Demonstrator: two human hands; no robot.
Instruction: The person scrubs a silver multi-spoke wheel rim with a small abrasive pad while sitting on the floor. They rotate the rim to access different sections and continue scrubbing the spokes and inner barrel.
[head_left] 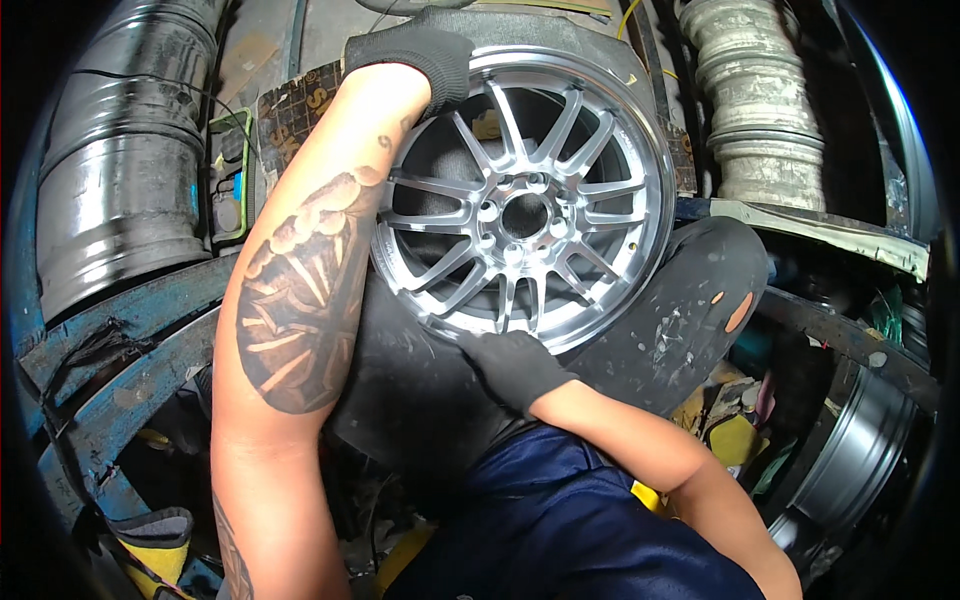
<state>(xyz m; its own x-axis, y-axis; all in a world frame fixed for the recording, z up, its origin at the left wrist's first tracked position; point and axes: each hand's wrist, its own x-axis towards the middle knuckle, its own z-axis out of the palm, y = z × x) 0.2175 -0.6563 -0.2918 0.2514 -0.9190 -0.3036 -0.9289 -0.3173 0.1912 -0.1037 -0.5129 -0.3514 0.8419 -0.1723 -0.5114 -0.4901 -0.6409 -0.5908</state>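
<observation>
A silver multi-spoke alloy wheel [540, 215] lies face up before me, its near side at my dark-trousered legs. My left hand [420, 58], in a black knit glove, is at the wheel's far left edge; its fingers are hidden behind the wrist and cuff. The right hand [515, 368], gloved the same way, is closed on the near edge of the wheel, fingers bent against the lip. Spokes run from the round centre bore out to a polished lip. Beneath the wheel a dark grey cloth [590, 40] shows at the far side.
Bare metal wheel barrels are stacked at the left [125, 150] and far right [755, 100]. Another silver wheel [855, 450] stands at the lower right. Blue-painted metal frame bars [130, 320] cross the left side, with a black cable [60, 440]. A yellow-and-black cloth item [155, 545] lies lower left.
</observation>
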